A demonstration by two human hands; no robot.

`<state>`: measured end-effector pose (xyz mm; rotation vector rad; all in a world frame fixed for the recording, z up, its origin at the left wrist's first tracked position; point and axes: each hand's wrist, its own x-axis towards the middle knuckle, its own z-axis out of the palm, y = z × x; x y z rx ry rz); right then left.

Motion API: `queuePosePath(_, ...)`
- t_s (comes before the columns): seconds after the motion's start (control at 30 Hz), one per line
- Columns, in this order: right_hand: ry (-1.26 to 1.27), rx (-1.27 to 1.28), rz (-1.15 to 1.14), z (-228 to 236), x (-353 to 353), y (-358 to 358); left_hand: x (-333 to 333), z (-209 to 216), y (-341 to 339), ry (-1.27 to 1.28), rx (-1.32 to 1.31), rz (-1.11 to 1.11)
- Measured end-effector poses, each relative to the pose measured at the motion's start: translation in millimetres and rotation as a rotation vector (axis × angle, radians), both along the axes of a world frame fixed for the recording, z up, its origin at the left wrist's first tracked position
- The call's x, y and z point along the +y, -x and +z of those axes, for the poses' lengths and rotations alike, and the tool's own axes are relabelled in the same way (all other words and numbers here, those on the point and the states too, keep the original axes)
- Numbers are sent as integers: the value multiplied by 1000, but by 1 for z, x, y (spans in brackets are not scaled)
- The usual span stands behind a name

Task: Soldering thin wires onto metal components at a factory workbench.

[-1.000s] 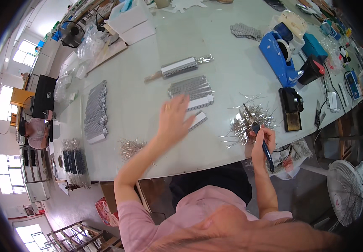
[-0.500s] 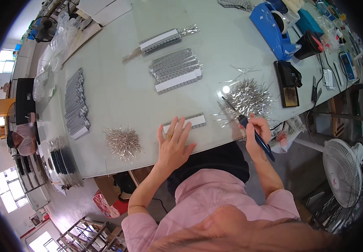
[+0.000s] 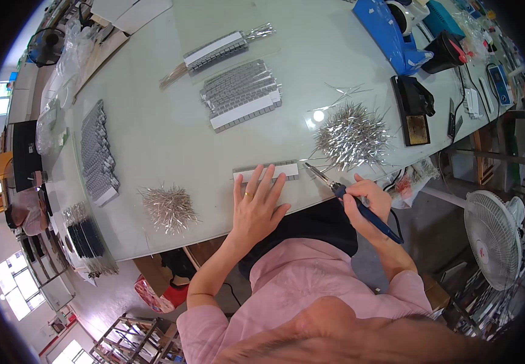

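Four spread fingers of the left hand (image 3: pixel 257 206), unclenched, are laid over a grey strip with a white face (image 3: pixel 289 170), which lies near the front edge of the tabletop (image 3: pixel 165 136); they appear to steady it from above rather than grip it. The fingers of the right hand (image 3: pixel 370 200) are wrapped around the handle of a soldering iron (image 3: pixel 339 190), whose tip points leftward just beside the strip's right end; whether the two touch cannot be told. If the tip is hot, a slip of the right wrist could scorch the white face or burn the nearest left fingertip. Light or uneven pressure from the flat left hand might let the strip skid or turn under a push. Close behind the iron, a bristling heap of silver wires (image 3: pixel 352 136) could be scattered by a sideways swing; a second heap (image 3: pixel 168 209), to the left, is exposed to a sweep of the left forearm. Farther out, a stack of similar strips (image 3: pixel 241 100) seems less at risk, whereas an iron carried toward the black holder (image 3: pixel 413 106) could drag through the nearer heap.
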<state>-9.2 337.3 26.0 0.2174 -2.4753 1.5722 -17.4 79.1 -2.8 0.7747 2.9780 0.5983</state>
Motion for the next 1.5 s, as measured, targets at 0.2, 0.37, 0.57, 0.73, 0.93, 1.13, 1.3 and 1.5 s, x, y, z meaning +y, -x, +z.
queuePosePath(0.2, -27, -30, 22, 4, 0, 2, 1, 0, 2, -2, -3, -6)
queuePosePath(0.37, -33, -60, 26, 5, -1, 2, 0, 0, 1, -9, -6, -7)
queuePosePath(0.57, -5, -94, 8, 5, -4, 2, 0, 1, 0, -9, -8, -10)
queuePosePath(0.73, -57, -101, 22, 8, -1, 4, 2, -2, 3, -14, -4, -26)
queuePosePath(0.93, -132, -5, 143, 16, -3, 17, -3, 0, 0, -13, -3, 14)
queuePosePath(1.13, -204, 7, 213, 17, 1, 19, -24, 8, -15, 27, 58, 237)
queuePosePath(1.3, -167, -34, 200, 17, 4, 11, -74, 7, -22, 220, 176, 635)
queuePosePath(1.5, -193, -50, 208, 18, 1, 11, -97, 3, -18, 289, 169, 726)
